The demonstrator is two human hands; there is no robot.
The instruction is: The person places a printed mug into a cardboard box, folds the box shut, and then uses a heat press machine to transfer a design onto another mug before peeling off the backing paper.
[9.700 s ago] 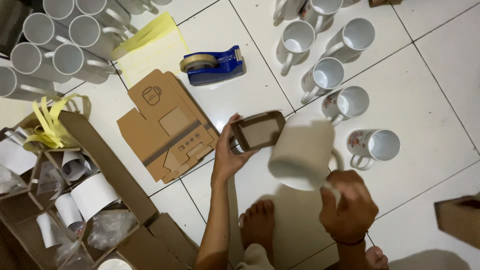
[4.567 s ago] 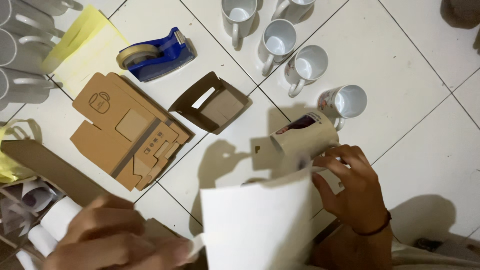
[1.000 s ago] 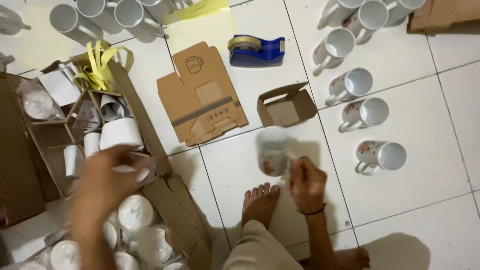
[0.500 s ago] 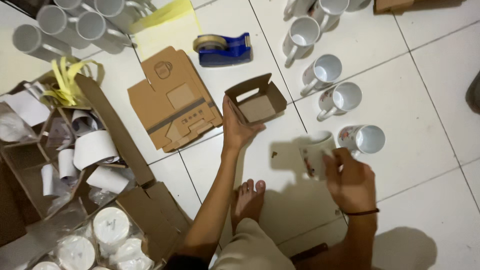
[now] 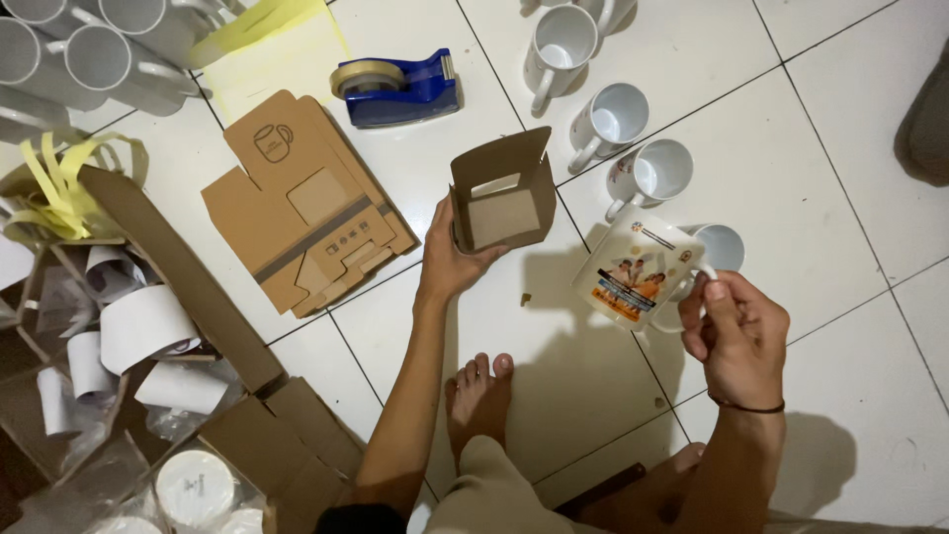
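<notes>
Mug (image 5: 638, 284) white, colourful photo print, tilted

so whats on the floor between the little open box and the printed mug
In the head view, only bare white tile with shadow and one tiny brown scrap lies between the small cardboard box and the printed mug.

You were looking straight down at a floor of large glossy white square tiles (image 5: 830, 129) with thin dark grout lines that ran on a slant across the view. The light came from above and behind you, bright but uneven: it threw soft grey shadows on the tiles at the lower middle and near the lower right corner. The tiles shone palest at the upper right and dimmed toward the left edge. A dark blurred shape (image 5: 927, 124) broke the right edge; what it was could not be told. No wall, window or furniture showed anywhere in the view.
</notes>
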